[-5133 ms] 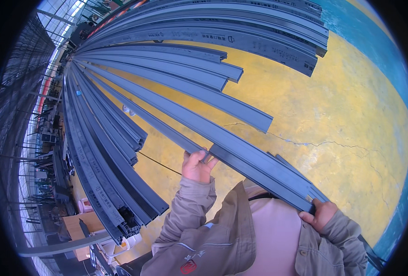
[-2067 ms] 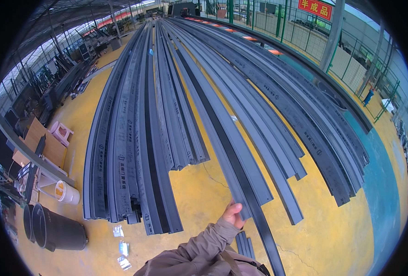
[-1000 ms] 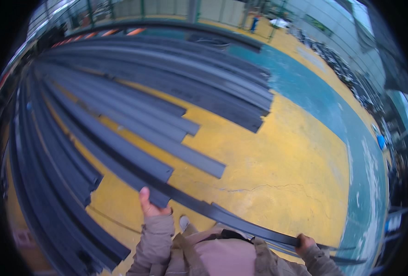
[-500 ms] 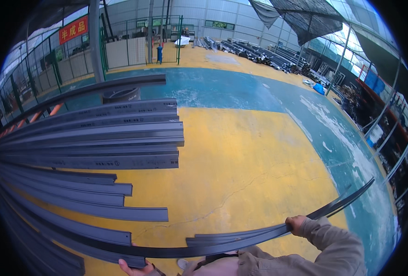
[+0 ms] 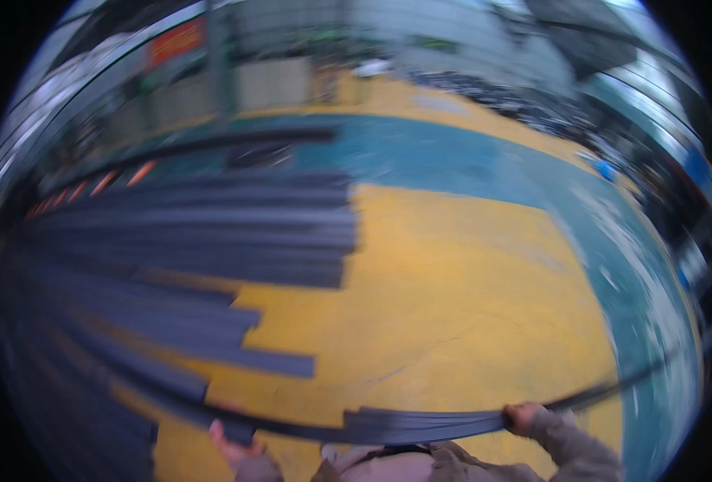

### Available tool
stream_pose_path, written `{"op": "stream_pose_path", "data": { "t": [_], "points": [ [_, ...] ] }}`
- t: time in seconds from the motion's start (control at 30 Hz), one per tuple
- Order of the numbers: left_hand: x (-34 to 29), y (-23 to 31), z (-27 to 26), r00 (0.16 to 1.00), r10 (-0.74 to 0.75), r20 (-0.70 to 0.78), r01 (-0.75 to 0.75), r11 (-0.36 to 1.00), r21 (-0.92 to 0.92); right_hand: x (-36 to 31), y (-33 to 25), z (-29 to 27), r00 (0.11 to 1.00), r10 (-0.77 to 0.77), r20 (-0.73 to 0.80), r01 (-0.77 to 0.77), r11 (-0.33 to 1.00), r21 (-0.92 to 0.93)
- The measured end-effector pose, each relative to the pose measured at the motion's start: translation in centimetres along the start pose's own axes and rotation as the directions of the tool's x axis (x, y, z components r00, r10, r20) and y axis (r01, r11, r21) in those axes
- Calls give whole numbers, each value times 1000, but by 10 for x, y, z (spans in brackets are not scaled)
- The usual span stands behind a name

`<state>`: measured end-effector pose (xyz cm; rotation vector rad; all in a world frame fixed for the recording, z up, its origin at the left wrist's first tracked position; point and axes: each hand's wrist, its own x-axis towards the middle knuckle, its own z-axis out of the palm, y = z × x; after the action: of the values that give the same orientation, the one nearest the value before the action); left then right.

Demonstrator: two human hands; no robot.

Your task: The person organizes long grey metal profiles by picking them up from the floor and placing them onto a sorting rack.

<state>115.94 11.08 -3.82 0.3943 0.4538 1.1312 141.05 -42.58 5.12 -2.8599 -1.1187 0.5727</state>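
Our right hand (image 5: 524,417) clamps a thin, dark, curving strip (image 5: 292,429), long axis left to right; we cannot tell our blurred left hand (image 5: 234,451)'s grip.

We see yellow floor (image 5: 468,265), thin crack (image 5: 412,364) across it. Teal band (image 5: 420,153) borders it along far side and right, pale scuffs (image 5: 610,278) on right stretch. Far left, red sign (image 5: 176,42) beside grey post (image 5: 218,64), pale panel (image 5: 274,83) just right of post. Beyond band we make out white bundle (image 5: 372,67), long dark heap (image 5: 505,101), small blue thing (image 5: 605,170). Dark cloth (image 5: 585,36) hangs upper right, blurred.
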Motion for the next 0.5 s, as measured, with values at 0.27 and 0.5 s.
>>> {"op": "stream_pose_path", "data": {
  "t": [0.27,0.5],
  "points": [
    [-46,0,56,998,41,-43,-42,999,-14,106,-241,-19,901,-433,-29,434,899,59],
    [-35,1,44,998,30,-54,-32,999,-35,4,-9,19,978,-188,86,132,886,445]
  ]
}}
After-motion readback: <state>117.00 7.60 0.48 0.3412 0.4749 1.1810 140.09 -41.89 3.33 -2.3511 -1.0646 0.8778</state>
